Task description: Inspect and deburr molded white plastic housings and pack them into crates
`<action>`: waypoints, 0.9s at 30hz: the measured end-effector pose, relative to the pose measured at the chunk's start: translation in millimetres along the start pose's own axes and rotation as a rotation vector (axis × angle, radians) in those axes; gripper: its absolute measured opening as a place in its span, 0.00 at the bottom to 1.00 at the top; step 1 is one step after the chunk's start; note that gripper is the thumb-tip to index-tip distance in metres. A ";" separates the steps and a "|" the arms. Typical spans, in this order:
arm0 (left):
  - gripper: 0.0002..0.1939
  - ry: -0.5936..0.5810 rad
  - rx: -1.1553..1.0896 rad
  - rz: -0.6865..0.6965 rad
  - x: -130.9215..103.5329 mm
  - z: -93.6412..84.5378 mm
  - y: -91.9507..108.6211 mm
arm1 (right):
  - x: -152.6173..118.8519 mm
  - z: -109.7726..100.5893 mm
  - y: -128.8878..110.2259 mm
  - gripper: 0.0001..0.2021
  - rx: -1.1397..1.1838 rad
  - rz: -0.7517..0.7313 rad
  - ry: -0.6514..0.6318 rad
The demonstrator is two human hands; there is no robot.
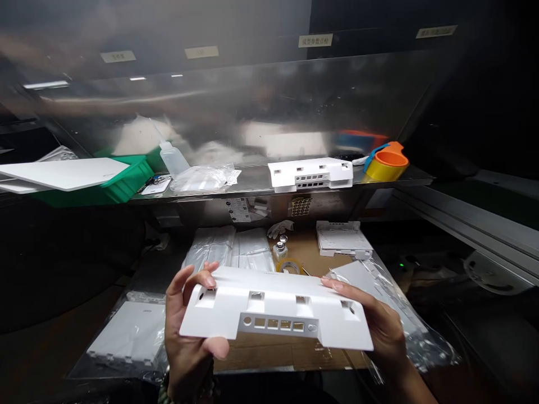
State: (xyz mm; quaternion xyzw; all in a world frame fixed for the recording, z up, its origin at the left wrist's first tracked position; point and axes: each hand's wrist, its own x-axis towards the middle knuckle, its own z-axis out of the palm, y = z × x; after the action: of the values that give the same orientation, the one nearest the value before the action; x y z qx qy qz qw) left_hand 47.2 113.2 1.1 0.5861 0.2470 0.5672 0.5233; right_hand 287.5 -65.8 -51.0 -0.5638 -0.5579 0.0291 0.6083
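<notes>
A white plastic housing (273, 306) is held up over the bench, its row of port openings facing me. My left hand (189, 320) grips its left end, with fingers over the top edge and the thumb below. At the right end, my right hand (370, 314) holds the housing, fingers lying along the top edge; its thumb is hidden. Below and behind the housing lies brown cardboard (303, 247). To the left of my left hand rests a similar white housing in clear plastic (130, 331).
On the shelf (252, 182) stand a green bin (130, 182), a squeeze bottle (173, 159), another white housing (311, 173) and an orange and yellow tape roll (387, 161). Beyond my hands lie plastic bags (213, 247), yellow tape (289, 265), a small bottle (280, 247) and white parts (343, 238).
</notes>
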 end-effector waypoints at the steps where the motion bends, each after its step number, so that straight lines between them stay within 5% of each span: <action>1: 0.53 -0.007 0.007 0.002 0.1 -1.3 -1.3 | -0.6 -0.1 1.0 0.17 0.006 0.001 0.005; 7: 0.57 -0.081 0.011 0.048 -5.1 9.0 -1.6 | -7.9 -2.8 10.1 0.15 0.058 0.027 -0.011; 9: 0.57 -0.004 -0.108 -0.002 -4.1 13.1 -1.9 | -11.0 -4.1 12.9 0.16 0.063 0.012 -0.010; 11: 0.53 0.122 -0.285 -0.194 0.7 13.1 -3.7 | -13.6 -6.3 13.9 0.16 0.045 -0.035 -0.015; 13: 0.45 0.139 -0.430 -0.563 7.6 9.2 -7.1 | -15.9 -9.9 13.1 0.17 -0.003 -0.115 -0.049; 16: 0.40 -0.079 -0.606 -1.096 14.9 3.0 -13.1 | -20.2 -15.9 11.9 0.21 -0.126 -0.257 -0.131; 19: 0.35 -0.224 -0.823 -1.124 14.9 4.3 -14.8 | -25.7 -17.4 15.2 0.19 -0.191 -0.285 -0.093; 21: 0.32 -0.231 -0.907 -1.028 13.7 7.8 -12.6 | -29.6 -15.5 19.0 0.19 -0.151 -0.150 0.014; 24: 0.33 -0.237 -0.929 -0.965 13.6 11.9 -7.6 | -35.9 -13.4 22.8 0.25 -0.119 0.292 0.185; 27: 0.33 -0.249 -0.933 -0.946 14.4 13.1 -4.0 | -42.9 -16.4 21.6 0.17 -0.109 0.570 0.191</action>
State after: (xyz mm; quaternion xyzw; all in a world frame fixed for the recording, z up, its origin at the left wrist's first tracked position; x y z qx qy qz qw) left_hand 63.9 122.9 5.9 0.1883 0.1440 0.2525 0.9381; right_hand 295.9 -97.2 -89.9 -0.7297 -0.3182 0.1151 0.5942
